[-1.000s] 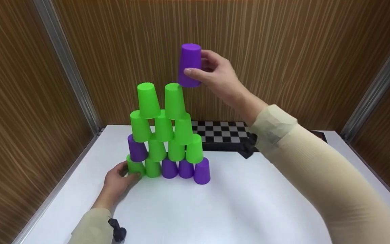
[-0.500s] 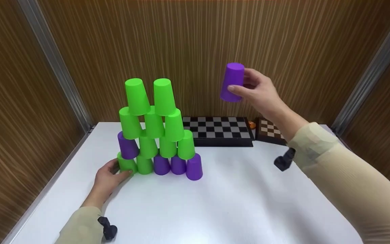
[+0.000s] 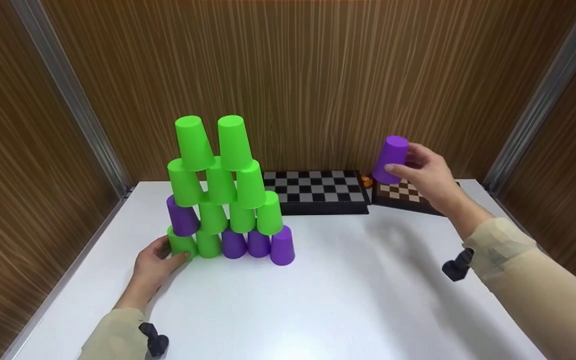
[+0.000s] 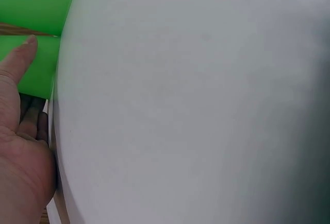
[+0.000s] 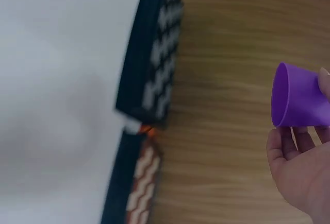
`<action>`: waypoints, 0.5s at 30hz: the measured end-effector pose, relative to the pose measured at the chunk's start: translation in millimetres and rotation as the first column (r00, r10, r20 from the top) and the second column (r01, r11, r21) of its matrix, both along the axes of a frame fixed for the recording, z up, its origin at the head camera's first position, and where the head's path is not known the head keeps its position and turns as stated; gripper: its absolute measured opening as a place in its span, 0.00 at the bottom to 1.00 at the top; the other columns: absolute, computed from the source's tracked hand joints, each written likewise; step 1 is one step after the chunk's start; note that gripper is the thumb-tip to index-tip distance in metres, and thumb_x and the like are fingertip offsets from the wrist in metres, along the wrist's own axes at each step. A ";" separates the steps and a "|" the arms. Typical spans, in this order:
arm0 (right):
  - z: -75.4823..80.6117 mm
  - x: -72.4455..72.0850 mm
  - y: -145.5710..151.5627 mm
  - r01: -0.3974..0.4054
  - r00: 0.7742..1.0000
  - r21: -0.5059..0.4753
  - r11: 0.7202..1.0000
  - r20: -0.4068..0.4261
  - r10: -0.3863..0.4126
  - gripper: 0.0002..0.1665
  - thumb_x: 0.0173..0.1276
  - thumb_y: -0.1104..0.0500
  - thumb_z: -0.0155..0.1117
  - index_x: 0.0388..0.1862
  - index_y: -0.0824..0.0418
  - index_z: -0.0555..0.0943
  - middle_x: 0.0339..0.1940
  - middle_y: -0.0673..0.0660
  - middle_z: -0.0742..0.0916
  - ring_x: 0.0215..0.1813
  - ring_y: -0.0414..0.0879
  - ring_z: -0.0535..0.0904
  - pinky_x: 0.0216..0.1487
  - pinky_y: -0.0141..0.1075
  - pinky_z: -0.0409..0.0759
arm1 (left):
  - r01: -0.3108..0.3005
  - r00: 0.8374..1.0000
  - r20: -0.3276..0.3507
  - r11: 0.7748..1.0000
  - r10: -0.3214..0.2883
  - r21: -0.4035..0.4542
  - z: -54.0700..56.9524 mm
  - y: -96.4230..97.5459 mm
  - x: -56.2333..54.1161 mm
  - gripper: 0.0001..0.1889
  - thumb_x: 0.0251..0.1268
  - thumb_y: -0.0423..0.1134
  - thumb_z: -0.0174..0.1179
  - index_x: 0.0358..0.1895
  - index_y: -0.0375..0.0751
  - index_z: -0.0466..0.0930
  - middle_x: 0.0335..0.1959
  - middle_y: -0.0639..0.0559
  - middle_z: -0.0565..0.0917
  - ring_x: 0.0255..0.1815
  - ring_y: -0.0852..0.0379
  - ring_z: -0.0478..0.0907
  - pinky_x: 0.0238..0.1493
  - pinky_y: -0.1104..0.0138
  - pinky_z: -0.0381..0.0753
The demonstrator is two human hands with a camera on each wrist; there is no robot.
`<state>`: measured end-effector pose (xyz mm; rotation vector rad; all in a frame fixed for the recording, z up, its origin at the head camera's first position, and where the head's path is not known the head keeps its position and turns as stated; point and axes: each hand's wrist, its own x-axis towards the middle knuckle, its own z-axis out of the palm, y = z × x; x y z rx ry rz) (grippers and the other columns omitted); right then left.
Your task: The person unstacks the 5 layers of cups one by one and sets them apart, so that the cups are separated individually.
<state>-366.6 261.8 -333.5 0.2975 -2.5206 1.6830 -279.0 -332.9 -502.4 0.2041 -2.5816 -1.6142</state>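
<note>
In the head view a pyramid of upside-down cups stands on the white table [image 3: 288, 300], its top row two green cups [image 3: 234, 142] side by side with a gap. The bottom row mixes green cups with purple cups [image 3: 282, 245]; one more purple cup [image 3: 183, 216] sits at the left of the second row. My left hand [image 3: 152, 267] holds the bottom-left green cup [image 4: 38, 74], thumb on its near side, fingers partly hidden behind. Well right of the pyramid, my right hand [image 3: 428, 175] holds a purple cup [image 3: 393, 157] mouth down in the air, slightly tilted.
Behind the pyramid lies a black-and-grey checkered board [image 3: 318, 187] on a black case. To its right is a brown-and-cream checkered board [image 3: 400, 192], partly behind my right hand, with a small orange thing [image 3: 366, 181] between them. Wood-grain walls [image 3: 318, 90] enclose the table.
My right hand has carried the purple cup from beside the pyramid's top to the right and lower. The left hand stays at the bottom-left green cup. The head view has shifted a little.
</note>
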 end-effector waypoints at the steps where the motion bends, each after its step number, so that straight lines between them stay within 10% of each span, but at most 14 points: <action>1: -6.2 -0.4 7.0 0.008 1.000 0.001 1.000 0.020 -0.008 0.50 0.72 0.41 0.74 0.84 0.54 0.63 0.77 0.60 0.75 0.76 0.58 0.72 0.77 0.59 0.71 | 0.000 1.000 -0.003 1.000 0.000 -0.001 -0.2 -0.1 -0.1 0.41 0.71 0.43 0.72 0.80 0.32 0.62 0.78 0.31 0.69 0.81 0.35 0.62 0.84 0.48 0.59; 15: -93.1 -0.3 88.3 0.079 0.988 0.019 0.997 0.129 -0.081 0.52 0.77 0.49 0.71 0.86 0.64 0.55 0.80 0.71 0.70 0.79 0.64 0.65 0.81 0.60 0.64 | -0.006 1.000 -0.007 1.000 0.006 0.002 -2.1 -0.7 -1.2 0.41 0.70 0.43 0.73 0.79 0.31 0.64 0.77 0.30 0.69 0.81 0.34 0.63 0.83 0.48 0.60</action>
